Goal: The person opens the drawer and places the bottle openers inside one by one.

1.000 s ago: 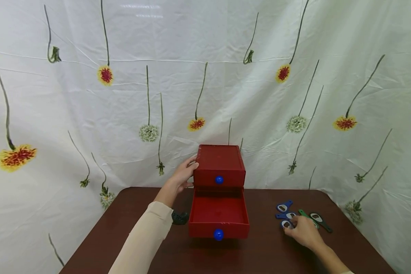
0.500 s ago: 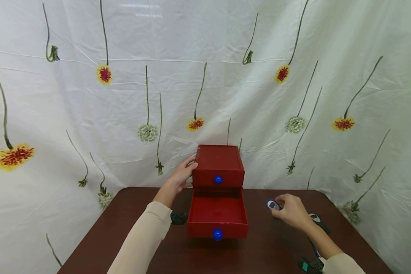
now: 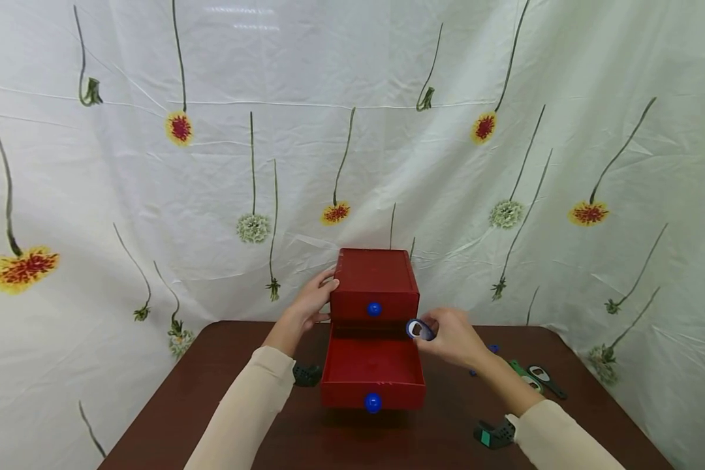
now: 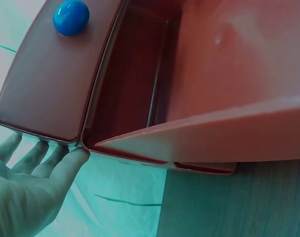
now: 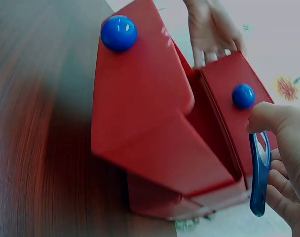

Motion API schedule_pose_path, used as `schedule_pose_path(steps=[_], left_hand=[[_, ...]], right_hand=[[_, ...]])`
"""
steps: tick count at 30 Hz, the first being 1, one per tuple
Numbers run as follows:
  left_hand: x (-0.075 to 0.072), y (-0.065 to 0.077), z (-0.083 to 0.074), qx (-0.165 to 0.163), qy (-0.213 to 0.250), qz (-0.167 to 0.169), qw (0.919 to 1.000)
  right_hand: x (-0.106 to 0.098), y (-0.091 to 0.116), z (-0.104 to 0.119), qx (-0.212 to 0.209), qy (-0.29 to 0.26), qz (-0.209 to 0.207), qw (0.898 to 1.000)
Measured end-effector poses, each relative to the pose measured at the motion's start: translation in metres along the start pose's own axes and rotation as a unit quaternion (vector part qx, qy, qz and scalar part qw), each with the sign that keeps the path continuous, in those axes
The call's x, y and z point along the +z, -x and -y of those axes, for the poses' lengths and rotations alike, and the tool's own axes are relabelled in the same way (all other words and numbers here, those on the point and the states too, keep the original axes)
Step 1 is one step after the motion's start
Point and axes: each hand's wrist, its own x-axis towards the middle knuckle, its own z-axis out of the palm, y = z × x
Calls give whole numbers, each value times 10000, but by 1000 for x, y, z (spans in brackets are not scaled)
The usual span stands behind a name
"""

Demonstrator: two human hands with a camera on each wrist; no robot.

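A red two-drawer box (image 3: 376, 269) stands on the dark table, its upper drawer closed and its lower drawer (image 3: 352, 395) pulled out, with nothing lying in the part that shows. My left hand (image 3: 313, 299) rests against the box's left side; in the left wrist view its fingers (image 4: 66, 165) lie fairly straight along that side. My right hand (image 3: 454, 336) pinches a blue bottle opener (image 3: 412, 328) between thumb and fingers, at the right of the box and above the lower drawer's right edge. In the right wrist view the bottle opener (image 5: 259, 182) hangs in front of the upper drawer.
On the table at the right lie a green bottle opener (image 3: 529, 378) and a dark green one (image 3: 546, 378). Bits of blue ones (image 3: 493, 348) show behind my right forearm. Blue round knobs (image 3: 373, 403) stick out from the drawers. A flower-patterned white cloth (image 3: 305, 163) hangs behind.
My right hand has picked up the blue bottle opener from the group at the right, lifted it and carried it left to the box. My left hand stays on the box.
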Motion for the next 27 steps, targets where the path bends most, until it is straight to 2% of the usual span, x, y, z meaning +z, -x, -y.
schedule_pose_path(steps=[7,15,23,27], left_hand=[[0,0,-1,-28,-14,3,10000],[0,-1,1,-17,-54,-20,10000],[1,0,2,64,-24,-35,10000],[0,0,1,78,-28,-35,10000]], right_hand=[[17,-15,27,-309,-208,245,9990],[46,-27,50,-850,-105,525,9949],[67,-36,67,-959,302,1035,9895],[75,-42,72,-1028,715,977,9873]])
